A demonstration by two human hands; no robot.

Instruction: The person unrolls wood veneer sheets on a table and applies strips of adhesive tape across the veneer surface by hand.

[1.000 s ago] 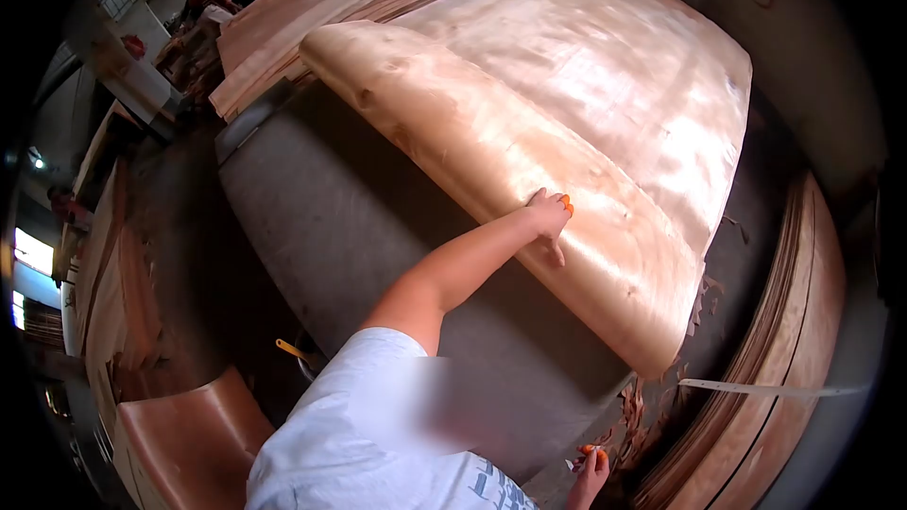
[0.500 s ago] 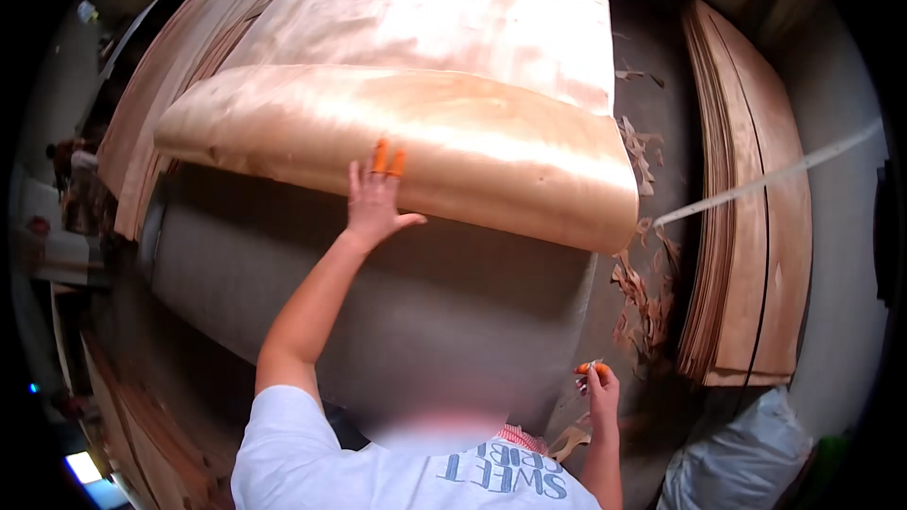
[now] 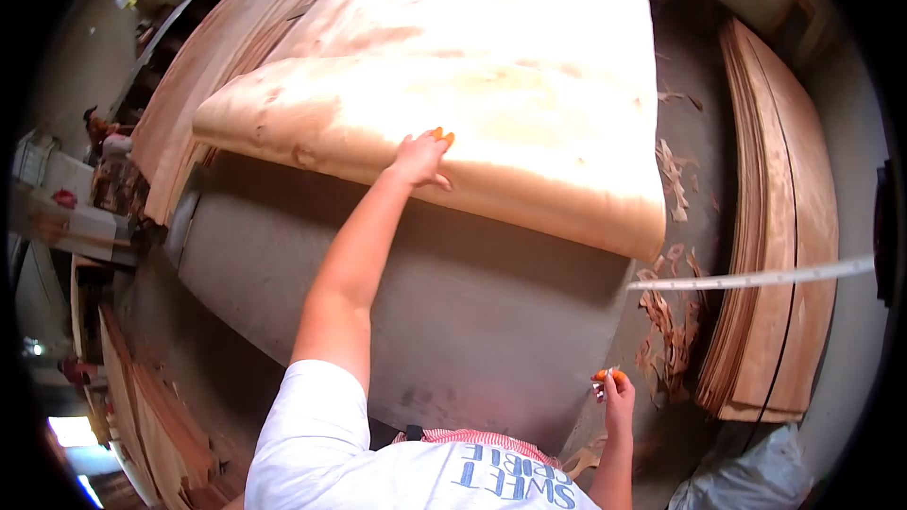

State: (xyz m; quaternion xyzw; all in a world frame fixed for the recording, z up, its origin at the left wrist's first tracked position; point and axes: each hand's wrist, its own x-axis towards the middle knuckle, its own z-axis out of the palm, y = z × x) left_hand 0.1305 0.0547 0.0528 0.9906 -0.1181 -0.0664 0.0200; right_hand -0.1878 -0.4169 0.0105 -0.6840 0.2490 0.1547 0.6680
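A wide, pale wood veneer sheet lies bent over in a rounded fold above a grey flat surface. My left hand, with orange covers on some fingertips, rests on the fold near its front edge, fingers slightly bent and thumb apart. At the lower right, my right hand is raised beside the grey surface. Its fingers are pinched together around a small shiny thing too small to name, and orange shows at the fingertips.
Stacked veneer stands at the right, with a pale measuring strip crossing it. Torn scraps litter the floor. More sheets lie at the upper left. A plastic bag is at the lower right.
The view has swung round, and the fold now runs more level across it. My left hand's fingers, stretched out half a second ago, are now more bent. My right hand stays pinched.
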